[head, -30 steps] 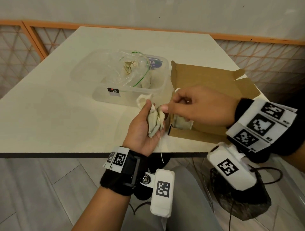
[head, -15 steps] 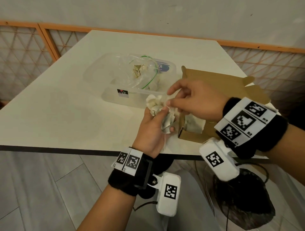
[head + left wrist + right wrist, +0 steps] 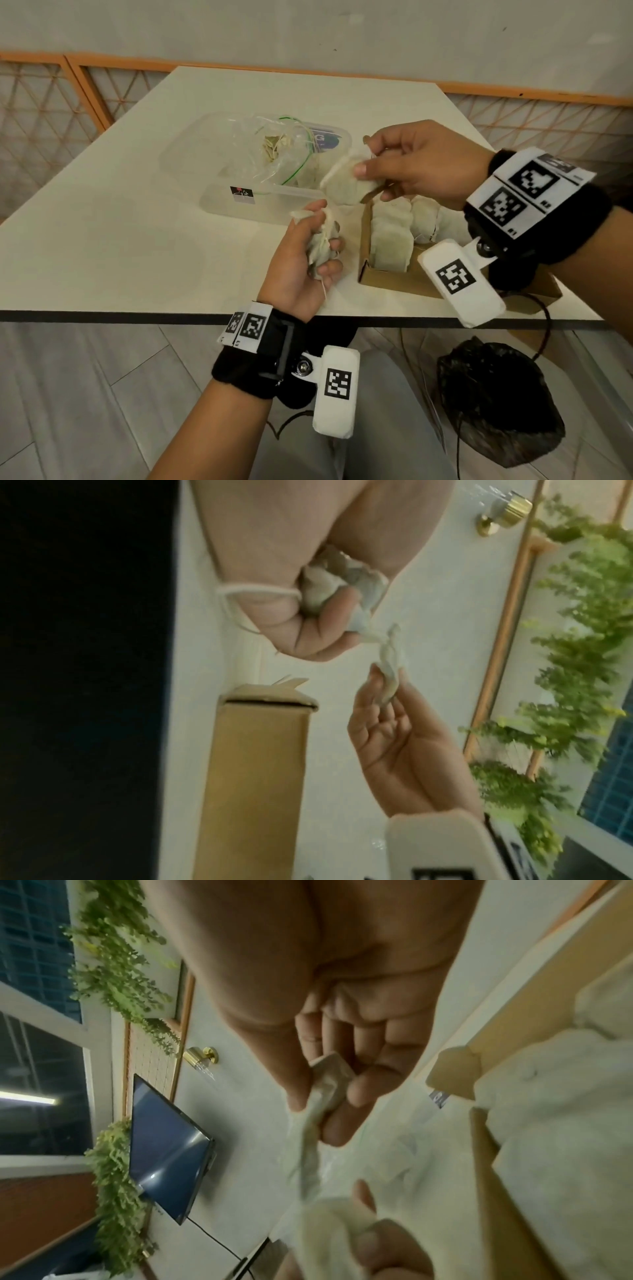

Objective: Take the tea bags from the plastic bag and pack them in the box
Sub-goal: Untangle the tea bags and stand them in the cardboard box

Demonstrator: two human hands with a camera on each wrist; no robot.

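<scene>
My left hand (image 3: 308, 253) grips a bunch of pale tea bags (image 3: 320, 248) above the table's near edge, a string hanging from it. Thumb and fingers of my right hand (image 3: 404, 168) pinch a single tea bag (image 3: 349, 185) above the far left corner of the brown cardboard box (image 3: 387, 284). Several tea bags (image 3: 390, 240) stand packed in rows inside the box. A clear plastic bag (image 3: 274, 150) with more tea bags lies in a clear plastic container (image 3: 219, 202) behind my hands. In the left wrist view the bunch (image 3: 329, 588) sits in my fist; in the right wrist view the single tea bag (image 3: 325, 1093) is pinched.
The white table (image 3: 137, 240) ends at a dark front edge near my wrists. An orange-framed lattice railing (image 3: 51, 113) runs behind and beside it. A dark bag (image 3: 496, 401) lies on the floor under the table's right side.
My right hand has drawn one tea bag out of the bunch in my left hand and lifted it up and right, above the box. The left hand stays near the edge.
</scene>
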